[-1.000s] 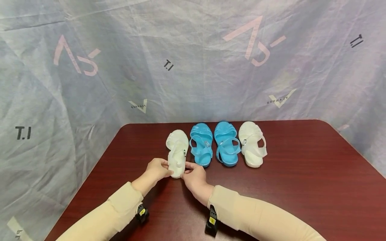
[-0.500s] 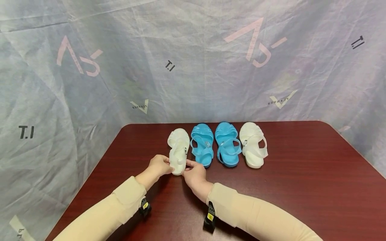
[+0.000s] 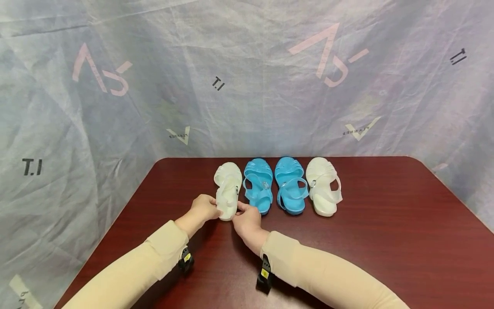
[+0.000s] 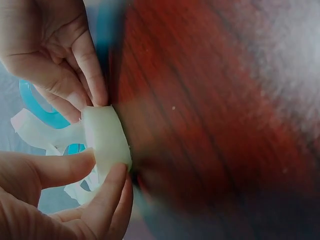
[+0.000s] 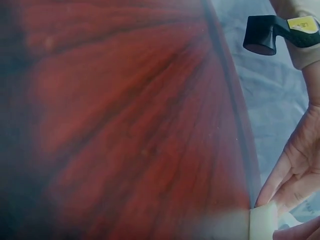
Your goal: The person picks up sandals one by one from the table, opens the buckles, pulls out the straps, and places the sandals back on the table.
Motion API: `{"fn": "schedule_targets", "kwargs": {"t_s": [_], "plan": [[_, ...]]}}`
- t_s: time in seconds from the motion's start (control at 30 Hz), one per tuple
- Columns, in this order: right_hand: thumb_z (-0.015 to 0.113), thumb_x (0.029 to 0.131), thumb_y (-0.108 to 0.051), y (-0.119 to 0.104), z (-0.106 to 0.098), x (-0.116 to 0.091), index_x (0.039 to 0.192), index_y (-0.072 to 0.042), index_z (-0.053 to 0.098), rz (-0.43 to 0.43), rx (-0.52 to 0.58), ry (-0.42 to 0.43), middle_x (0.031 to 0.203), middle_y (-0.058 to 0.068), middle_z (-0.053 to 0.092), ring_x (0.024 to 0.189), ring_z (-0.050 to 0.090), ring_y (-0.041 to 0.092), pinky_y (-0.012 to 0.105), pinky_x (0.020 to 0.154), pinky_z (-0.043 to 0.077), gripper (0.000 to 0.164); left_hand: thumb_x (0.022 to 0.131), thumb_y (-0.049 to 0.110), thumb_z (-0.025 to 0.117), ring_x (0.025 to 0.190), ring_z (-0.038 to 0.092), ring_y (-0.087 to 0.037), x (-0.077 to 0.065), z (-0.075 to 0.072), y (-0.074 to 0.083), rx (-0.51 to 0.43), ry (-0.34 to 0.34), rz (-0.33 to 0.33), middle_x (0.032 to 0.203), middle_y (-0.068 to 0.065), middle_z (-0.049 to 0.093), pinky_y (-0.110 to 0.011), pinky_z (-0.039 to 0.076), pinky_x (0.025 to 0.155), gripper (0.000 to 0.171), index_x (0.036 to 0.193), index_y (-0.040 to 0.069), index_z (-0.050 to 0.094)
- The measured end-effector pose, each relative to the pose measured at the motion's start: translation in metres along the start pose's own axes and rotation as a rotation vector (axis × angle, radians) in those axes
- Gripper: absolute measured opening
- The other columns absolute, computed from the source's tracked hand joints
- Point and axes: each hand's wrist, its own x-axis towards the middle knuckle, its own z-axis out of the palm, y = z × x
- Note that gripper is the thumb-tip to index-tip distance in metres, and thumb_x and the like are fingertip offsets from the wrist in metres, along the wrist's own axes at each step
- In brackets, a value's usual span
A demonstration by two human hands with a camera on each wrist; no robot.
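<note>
A white sandal [image 3: 230, 174] lies at the left end of a row on the table, toe toward the back. My left hand [image 3: 203, 207] pinches the left side of its heel, thumb on top and fingers low. On the heel's right side, my right hand [image 3: 248, 221] pinches between thumb and fingers. Close up in the left wrist view, the pale heel [image 4: 105, 140] sits between both hands' fingertips. Just right of it lies a blue sandal [image 3: 259, 169], near my right fingers. The right wrist view catches only part of the heel [image 5: 263, 220].
A second blue sandal [image 3: 289, 167] and another white sandal [image 3: 320, 166] continue the row to the right. The dark red table [image 3: 386, 223] ends at a back edge just beyond the toes. A grey printed cloth [image 3: 247, 111] hangs behind it.
The left white sandal has slid slightly toward the back of the table, its toe nearing the level of the blue ones. Both hands moved forward with it, keeping hold of the heel.
</note>
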Motion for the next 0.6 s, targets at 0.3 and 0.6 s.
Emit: {"fn": "schedule_targets", "kwargs": {"t_s": [0.3, 0.6], "plan": [[0.061, 0.081, 0.009, -0.0012, 0.0018, 0.0054, 0.129, -0.001, 0.062, -0.010, -0.007, 0.005, 0.094, 0.014, 0.066, 0.082, 0.057, 0.017, 0.023, 0.067, 0.044, 0.049, 0.074, 0.002, 0.078, 0.093, 0.060, -0.027, 0.0043, -0.0020, 0.0043, 0.036, -0.011, 0.012, 0.106, -0.020, 0.065, -0.028, 0.053, 0.072, 0.030, 0.102, -0.006, 0.069], [0.060, 0.084, 0.008, -0.0021, 0.0087, 0.0079, 0.128, 0.001, 0.061, -0.034, -0.015, 0.042, 0.117, 0.015, 0.067, 0.095, 0.062, 0.023, 0.026, 0.074, 0.050, 0.045, 0.075, 0.002, 0.076, 0.094, 0.059, -0.026, 0.0075, -0.0026, 0.0071, 0.062, 0.000, 0.008, 0.107, -0.019, 0.067, -0.031, 0.053, 0.077, 0.030, 0.104, -0.005, 0.070]]}}
